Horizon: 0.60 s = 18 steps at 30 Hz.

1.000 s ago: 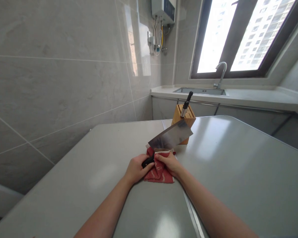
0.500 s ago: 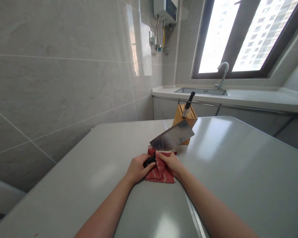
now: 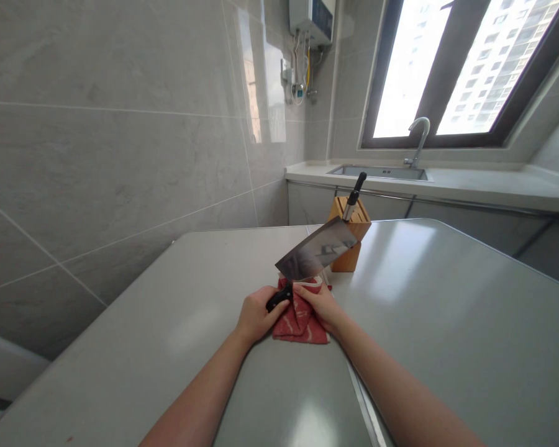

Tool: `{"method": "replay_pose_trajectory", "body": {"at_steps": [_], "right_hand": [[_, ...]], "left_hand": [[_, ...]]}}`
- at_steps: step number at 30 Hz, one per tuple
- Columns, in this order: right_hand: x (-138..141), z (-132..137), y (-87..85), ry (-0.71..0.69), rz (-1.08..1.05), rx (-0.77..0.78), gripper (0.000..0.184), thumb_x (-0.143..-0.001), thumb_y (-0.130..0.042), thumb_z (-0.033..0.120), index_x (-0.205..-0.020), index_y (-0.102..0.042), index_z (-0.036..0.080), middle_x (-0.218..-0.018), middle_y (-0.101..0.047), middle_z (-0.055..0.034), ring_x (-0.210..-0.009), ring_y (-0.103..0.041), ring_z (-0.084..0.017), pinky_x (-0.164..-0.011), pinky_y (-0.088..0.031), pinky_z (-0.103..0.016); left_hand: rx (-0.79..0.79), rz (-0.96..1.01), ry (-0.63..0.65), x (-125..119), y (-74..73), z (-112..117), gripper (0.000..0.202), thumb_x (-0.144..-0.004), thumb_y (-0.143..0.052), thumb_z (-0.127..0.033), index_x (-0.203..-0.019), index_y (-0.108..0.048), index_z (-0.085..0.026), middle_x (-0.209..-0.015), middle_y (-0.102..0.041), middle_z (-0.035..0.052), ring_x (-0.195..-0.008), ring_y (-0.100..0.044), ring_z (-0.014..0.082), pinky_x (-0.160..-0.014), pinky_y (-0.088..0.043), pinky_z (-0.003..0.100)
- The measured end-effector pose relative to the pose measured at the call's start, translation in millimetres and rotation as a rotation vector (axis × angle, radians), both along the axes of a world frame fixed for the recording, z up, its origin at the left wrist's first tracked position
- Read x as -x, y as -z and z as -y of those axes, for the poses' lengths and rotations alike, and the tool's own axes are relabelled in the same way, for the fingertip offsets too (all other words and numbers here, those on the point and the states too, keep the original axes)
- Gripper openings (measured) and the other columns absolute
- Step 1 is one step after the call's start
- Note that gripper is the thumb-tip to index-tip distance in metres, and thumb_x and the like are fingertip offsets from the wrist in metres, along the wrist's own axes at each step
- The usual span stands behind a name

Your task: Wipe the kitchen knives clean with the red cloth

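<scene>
A cleaver (image 3: 317,249) with a wide steel blade and a black handle is held above the table, its blade slanting up to the right. My left hand (image 3: 257,315) is closed around the black handle. With my right hand (image 3: 323,306) I grip a red cloth (image 3: 300,323) that has pale markings and a white edge, bunched against the near end of the blade. The cloth's lower part hangs down toward the table, and it hides where blade and handle meet. Behind the blade stands a wooden knife block (image 3: 345,259), partly covered by it.
One black-handled tool (image 3: 354,195) sticks up from the knife block. The pale glossy table (image 3: 205,273) spreads around my arms, with a seam running along it. Farther back are a counter (image 3: 475,180), a sink (image 3: 377,172) and a faucet (image 3: 419,139). A tiled wall (image 3: 121,161) stands at left.
The cleaver has shifted slightly left and its blade has tilted a little more steeply. More of the knife block's lower part shows. My right hand and the cloth have barely moved.
</scene>
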State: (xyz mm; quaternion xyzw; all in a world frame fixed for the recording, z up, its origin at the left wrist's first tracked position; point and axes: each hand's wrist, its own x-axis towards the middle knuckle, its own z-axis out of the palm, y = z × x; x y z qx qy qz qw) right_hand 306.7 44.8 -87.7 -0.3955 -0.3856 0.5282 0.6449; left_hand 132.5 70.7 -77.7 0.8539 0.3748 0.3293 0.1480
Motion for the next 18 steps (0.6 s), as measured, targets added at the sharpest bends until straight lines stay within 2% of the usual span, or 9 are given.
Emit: {"method": "replay_pose_trajectory", "body": {"at_steps": [9, 18], "right_hand": [[1.9, 1.7, -3.1, -0.037, -0.012, -0.017, 0.031, -0.064, -0.076, 0.035, -0.088, -0.062, 0.021, -0.085, -0.069, -0.0006, -0.08, -0.064, -0.018, -0.081, -0.049, -0.034], [1.2, 2.3, -6.2, -0.047, -0.02, -0.007, 0.031, -0.064, -0.074, 0.039, -0.086, -0.061, 0.022, -0.083, -0.069, -0.0011, -0.081, -0.064, -0.02, -0.08, -0.05, -0.033]], "left_hand": [[0.0, 0.063, -0.062, -0.3, 0.9, -2.9, 0.028, -0.086, -0.047, -0.044, -0.08, -0.059, -0.018, -0.074, -0.06, 0.0029, -0.067, -0.054, 0.0161, -0.063, -0.041, 0.026], [-0.002, 0.081, -0.074, -0.5, 1.4, -4.1, 0.028, -0.085, -0.047, -0.042, -0.08, -0.06, -0.018, -0.075, -0.062, 0.0033, -0.069, -0.054, 0.0163, -0.063, -0.041, 0.026]]}}
